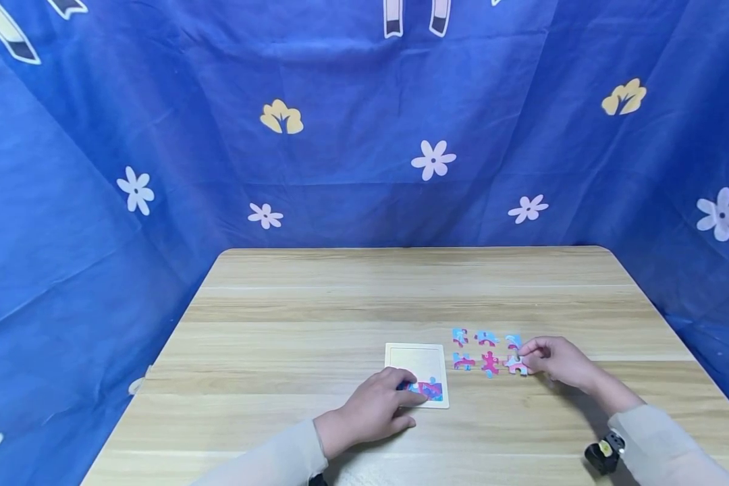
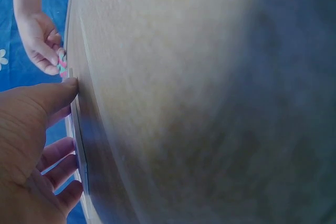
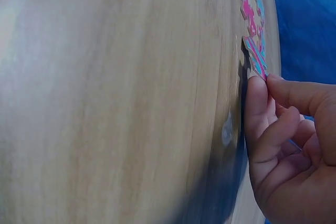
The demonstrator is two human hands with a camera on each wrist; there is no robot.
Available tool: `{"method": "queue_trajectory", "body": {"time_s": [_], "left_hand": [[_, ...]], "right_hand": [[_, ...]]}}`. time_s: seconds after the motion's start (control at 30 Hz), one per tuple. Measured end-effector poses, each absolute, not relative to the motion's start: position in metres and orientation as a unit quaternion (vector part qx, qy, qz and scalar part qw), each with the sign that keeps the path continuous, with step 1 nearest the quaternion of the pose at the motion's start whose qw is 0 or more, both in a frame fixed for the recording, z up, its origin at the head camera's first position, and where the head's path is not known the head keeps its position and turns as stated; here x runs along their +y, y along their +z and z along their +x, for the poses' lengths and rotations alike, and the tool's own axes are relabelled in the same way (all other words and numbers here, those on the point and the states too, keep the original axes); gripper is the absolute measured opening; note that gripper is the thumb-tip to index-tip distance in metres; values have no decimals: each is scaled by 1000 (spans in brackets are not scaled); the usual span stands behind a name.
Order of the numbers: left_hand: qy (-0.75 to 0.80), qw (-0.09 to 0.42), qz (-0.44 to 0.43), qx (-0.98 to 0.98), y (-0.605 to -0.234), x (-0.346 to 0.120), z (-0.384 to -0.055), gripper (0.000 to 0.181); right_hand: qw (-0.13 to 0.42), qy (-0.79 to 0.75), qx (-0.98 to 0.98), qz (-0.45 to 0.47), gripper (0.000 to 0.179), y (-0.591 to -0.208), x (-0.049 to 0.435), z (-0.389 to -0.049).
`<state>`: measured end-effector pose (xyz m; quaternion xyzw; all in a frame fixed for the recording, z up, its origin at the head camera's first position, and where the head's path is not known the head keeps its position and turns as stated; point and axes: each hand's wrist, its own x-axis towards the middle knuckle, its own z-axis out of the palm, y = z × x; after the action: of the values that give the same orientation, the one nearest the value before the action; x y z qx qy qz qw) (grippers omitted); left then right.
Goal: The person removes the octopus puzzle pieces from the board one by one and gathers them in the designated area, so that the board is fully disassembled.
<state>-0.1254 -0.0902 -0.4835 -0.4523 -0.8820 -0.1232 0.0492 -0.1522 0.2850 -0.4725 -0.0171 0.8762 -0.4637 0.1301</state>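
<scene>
A square puzzle tray (image 1: 416, 356) with a pale rim lies on the table, fitted pink, blue and purple pieces (image 1: 433, 389) along its near side. My left hand (image 1: 373, 408) rests on the tray's lower left, its fingers loosely spread and covering part of those pieces. To the right, my right hand (image 1: 560, 362) pinches a pink, white and light-blue puzzle piece (image 3: 255, 56) between thumb and index finger. That piece tilts up at the hand's end in the right wrist view. Beside it lie a pink piece (image 1: 489, 364) and a pink-and-blue piece (image 1: 464, 361).
Behind these is a row of loose pieces: one at left (image 1: 460, 336), one in the middle (image 1: 487, 337) and one at right (image 1: 513, 341). The wooden table (image 1: 304, 304) ends at a blue patterned curtain (image 1: 352, 155) at the back and sides.
</scene>
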Motion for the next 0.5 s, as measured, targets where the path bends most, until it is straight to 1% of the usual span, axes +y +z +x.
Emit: {"method": "queue_trajectory", "body": {"time_s": [0.5], "left_hand": [[-123,54,-451,-882,-487,-89,-126,36]], "right_hand": [[150,-479,865,-13,21,-477,289,-156]]}}
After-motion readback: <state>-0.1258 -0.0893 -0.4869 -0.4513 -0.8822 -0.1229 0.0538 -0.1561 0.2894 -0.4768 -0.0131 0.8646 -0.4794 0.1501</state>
